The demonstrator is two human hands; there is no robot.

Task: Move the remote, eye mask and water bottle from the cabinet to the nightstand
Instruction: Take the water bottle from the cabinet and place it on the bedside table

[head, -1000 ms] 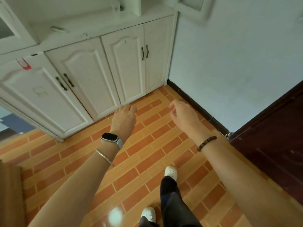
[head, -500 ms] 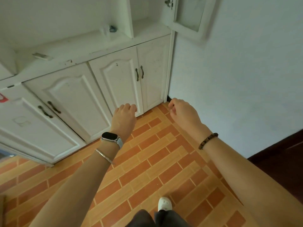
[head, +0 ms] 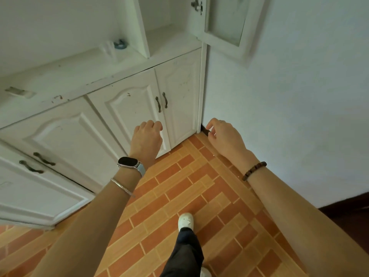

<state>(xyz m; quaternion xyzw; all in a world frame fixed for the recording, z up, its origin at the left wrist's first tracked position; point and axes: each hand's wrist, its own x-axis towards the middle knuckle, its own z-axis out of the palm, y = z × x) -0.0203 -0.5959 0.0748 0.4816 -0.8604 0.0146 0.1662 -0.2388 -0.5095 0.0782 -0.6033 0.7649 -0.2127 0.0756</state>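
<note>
The white cabinet (head: 127, 108) fills the left and top of the view. On its ledge lies a flat grey-white remote-like object (head: 19, 92) at the far left. Farther right stands a small clear bottle-like thing (head: 108, 50) with a blue item (head: 120, 44) just behind it; both are blurred. No eye mask is clearly seen. My left hand (head: 146, 139) hangs in front of the lower doors, fingers loosely curled, holding nothing. My right hand (head: 224, 136) is near the wall corner, also loosely curled and holding nothing.
An upper cabinet door with a glass pane (head: 225, 23) stands open at the top right, showing a bare shelf (head: 169, 39). A white wall (head: 289, 106) runs along the right. Orange brick-pattern floor (head: 179, 196) lies below, with my foot (head: 185, 220) stepping forward.
I have stepped closer to the cabinet and the view has tilted up, so the ledge and the open upper door now show. Both hands stay in front of me, holding nothing.
</note>
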